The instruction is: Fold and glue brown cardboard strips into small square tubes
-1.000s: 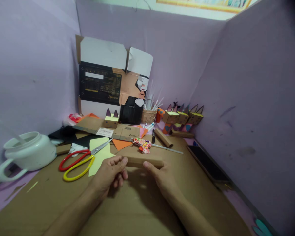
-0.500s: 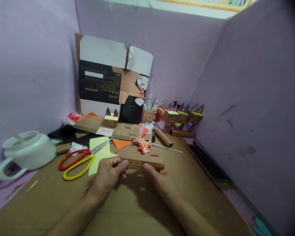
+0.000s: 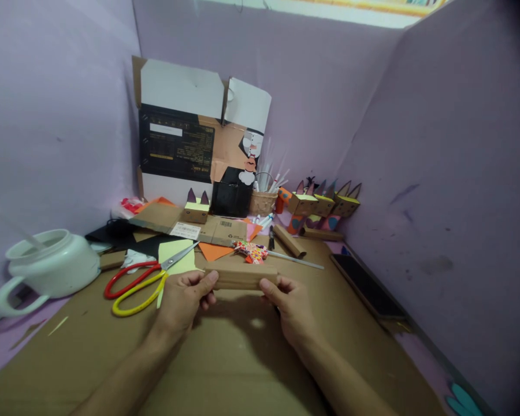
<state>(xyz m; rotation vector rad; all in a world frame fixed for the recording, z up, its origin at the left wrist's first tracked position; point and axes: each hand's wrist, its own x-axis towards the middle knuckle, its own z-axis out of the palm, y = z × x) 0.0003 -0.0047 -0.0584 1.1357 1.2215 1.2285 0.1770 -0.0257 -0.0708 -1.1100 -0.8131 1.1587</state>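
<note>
A folded brown cardboard strip (image 3: 241, 277) is stretched level between my two hands, above the cardboard-covered table. My left hand (image 3: 184, 297) pinches its left end, thumb in front and fingers behind. The right end is gripped by my right hand (image 3: 291, 300), with the thumb on the front face. Left of my left hand lie scissors (image 3: 141, 289) with one red and one yellow handle, partly over pale yellow paper (image 3: 171, 252). Beyond the strip rests a colourful patterned piece (image 3: 251, 250) beside a thin grey stick (image 3: 297, 261).
A white mug (image 3: 54, 266) stands at left. A phone (image 3: 368, 286) lies by the right wall. At the back are an unfolded printed box (image 3: 177, 144), a basket of sticks (image 3: 263, 202), eared cardboard figures (image 3: 303, 203) and a folded cardboard tube (image 3: 289, 240).
Both hands have raised the cardboard strip slightly and shifted it a little left. My right hand has moved its grip to the strip's right end.
</note>
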